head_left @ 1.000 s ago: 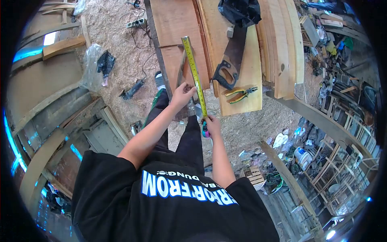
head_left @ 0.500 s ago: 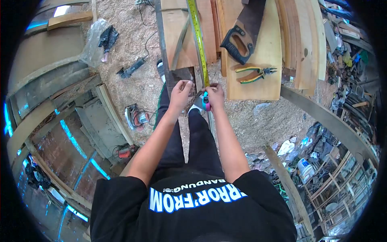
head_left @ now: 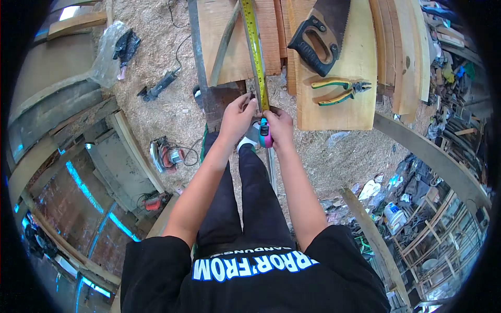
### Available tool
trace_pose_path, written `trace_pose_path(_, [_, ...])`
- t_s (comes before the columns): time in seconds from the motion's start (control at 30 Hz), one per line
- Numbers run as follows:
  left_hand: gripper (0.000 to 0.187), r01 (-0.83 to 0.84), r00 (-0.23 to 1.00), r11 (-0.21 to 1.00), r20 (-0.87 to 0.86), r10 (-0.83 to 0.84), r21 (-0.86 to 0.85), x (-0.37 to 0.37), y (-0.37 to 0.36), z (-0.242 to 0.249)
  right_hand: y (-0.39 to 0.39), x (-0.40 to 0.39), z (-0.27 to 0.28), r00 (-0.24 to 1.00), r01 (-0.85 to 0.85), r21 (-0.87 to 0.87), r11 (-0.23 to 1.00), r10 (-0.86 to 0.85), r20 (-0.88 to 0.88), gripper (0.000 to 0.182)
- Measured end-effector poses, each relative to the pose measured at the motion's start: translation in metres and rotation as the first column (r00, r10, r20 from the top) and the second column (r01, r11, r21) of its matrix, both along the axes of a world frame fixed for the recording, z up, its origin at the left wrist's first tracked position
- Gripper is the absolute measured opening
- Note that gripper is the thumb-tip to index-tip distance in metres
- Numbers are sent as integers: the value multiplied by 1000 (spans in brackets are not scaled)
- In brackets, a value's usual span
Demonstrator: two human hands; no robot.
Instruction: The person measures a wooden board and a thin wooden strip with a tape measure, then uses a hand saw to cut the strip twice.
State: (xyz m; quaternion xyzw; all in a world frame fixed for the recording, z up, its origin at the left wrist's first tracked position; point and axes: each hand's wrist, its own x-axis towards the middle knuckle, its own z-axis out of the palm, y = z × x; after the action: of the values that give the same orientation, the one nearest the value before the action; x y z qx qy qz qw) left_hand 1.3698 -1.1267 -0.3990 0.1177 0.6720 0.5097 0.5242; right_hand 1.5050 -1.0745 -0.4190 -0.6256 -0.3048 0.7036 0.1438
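A yellow tape measure blade runs out away from me along a narrow strip of wood over the boards. Its blue and pink case is in my right hand, whose fingers are closed around it near the blade's mouth. My left hand is just left of the blade, fingers pinched together; what they hold, if anything, is too small to name. A thin curved wood strip lies on the board left of the blade.
A handsaw and yellow-green pliers lie on a light board at right. Long planks stand beyond. On the sawdust floor at left are an angle grinder and a circular saw. A beam crosses at right.
The view has shifted, with the saw and pliers now appearing larger and further right. More of the tape case shows. My left hand remains pinched beside the blade.
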Motion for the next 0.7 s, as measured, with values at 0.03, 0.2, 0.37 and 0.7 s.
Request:
trace_pose_path(0.03, [43, 18, 1000, 1000, -4, -18, 15, -1, 7, 5, -1, 1, -2, 1000, 1, 3, 1000, -1, -1, 38])
trace_pose_path(0.2, [36, 164, 978, 983, -119, -172, -78, -3, 28, 0, -4, 1, 4, 999, 3, 55, 999, -6, 46, 33])
trace_pose_path(0.37, [31, 164, 965, 986, -209, -156, 24, 7, 23, -21, -14, 10, 18, 996, 56, 92, 994, -61, 58, 32])
trace_pose_path(0.7, [29, 207, 936, 978, -298, -188, 34, 40, 1, 119, -52, 60, 110, 996, 58, 171, 984, -68, 54, 31])
